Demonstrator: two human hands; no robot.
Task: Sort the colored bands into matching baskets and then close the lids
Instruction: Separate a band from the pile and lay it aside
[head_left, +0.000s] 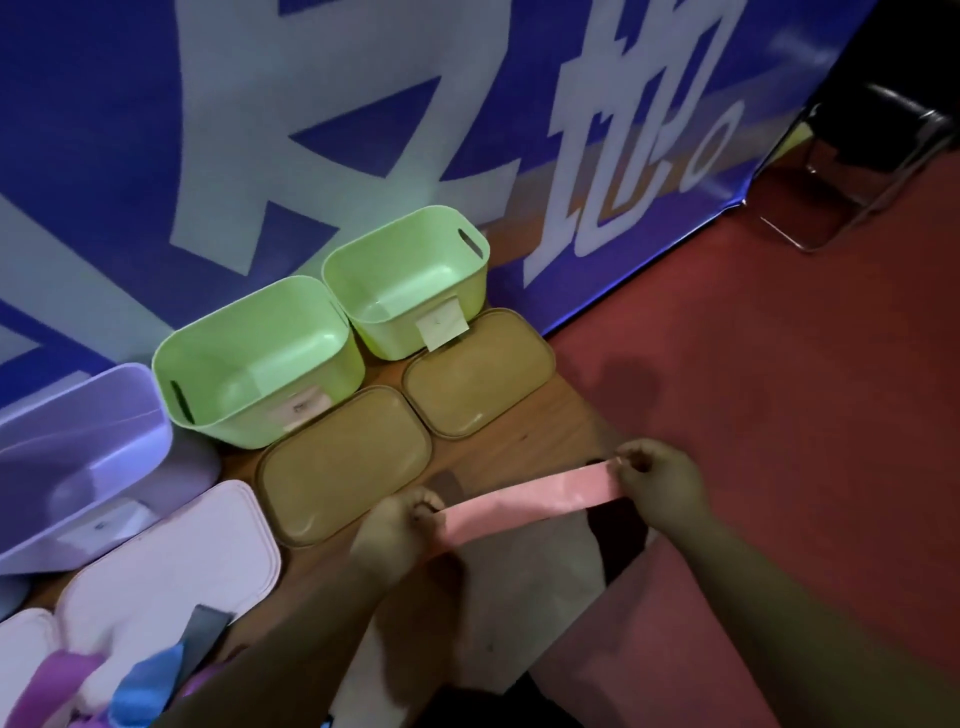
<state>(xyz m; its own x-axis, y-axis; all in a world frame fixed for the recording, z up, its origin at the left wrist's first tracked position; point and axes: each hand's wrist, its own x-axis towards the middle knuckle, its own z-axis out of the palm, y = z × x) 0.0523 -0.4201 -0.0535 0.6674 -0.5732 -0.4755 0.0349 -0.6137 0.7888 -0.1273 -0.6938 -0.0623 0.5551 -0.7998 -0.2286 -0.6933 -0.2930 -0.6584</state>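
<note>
I am holding the pink band (530, 506) taut, left hand (400, 530) and right hand (660, 483) pinching its ends. Either pinch slipping, it risks snapping away.

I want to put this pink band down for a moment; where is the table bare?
Bare wood shows in a narrow strip of table between the small tan lid and the pink band that the left hand and right hand hold stretched. Leftward it is crowded: large tan lid, pink lid, loose bands, with green baskets behind.
</note>
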